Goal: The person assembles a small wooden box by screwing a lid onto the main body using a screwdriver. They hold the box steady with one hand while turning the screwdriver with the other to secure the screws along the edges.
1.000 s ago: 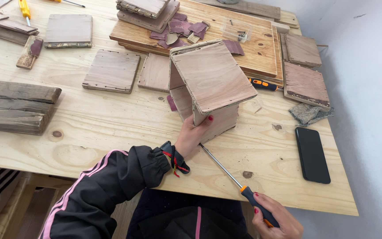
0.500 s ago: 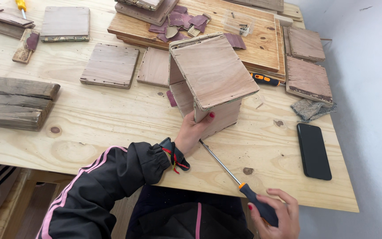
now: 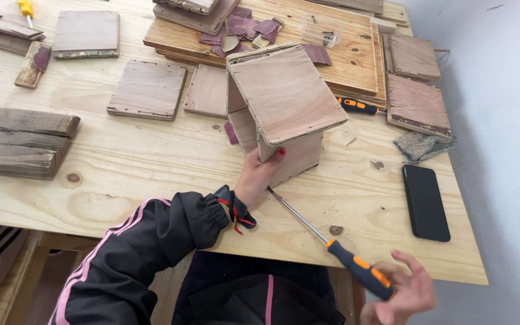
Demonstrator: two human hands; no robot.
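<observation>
The wooden box (image 3: 287,96) stands near the middle of the bench (image 3: 151,162), tilted, with one broad face turned up to us. The left hand (image 3: 259,174) takes it from 6 o'clock. Its grip is pressed on the lower corner, with the thumb on the front face and the fingers behind.

From the box's bottom edge a screwdriver (image 3: 332,244) runs away toward 4 o'clock. Its tip is just beside the box, low over the bench, and its handle lies in the right hand (image 3: 401,295). This hand is blurred and its fingers look half spread, so we cannot tell if the grip really closes on the handle.

We judge that the step in hand is steadying the box while the tool is taken properly. A next move would call for a firm hold on the handle and a tip set straight into a screw head, with the box kept from sliding.

At 9 o'clock from the box lies a square panel (image 3: 147,89), and further out are rough planks (image 3: 19,141). At 3 o'clock there are a second screwdriver (image 3: 359,106) and a rag (image 3: 422,144), and at 4 o'clock a phone (image 3: 426,202).

The box hides its own inside and far walls, and we can make out no screw heads. The right hand is cut off by the lower frame edge.
</observation>
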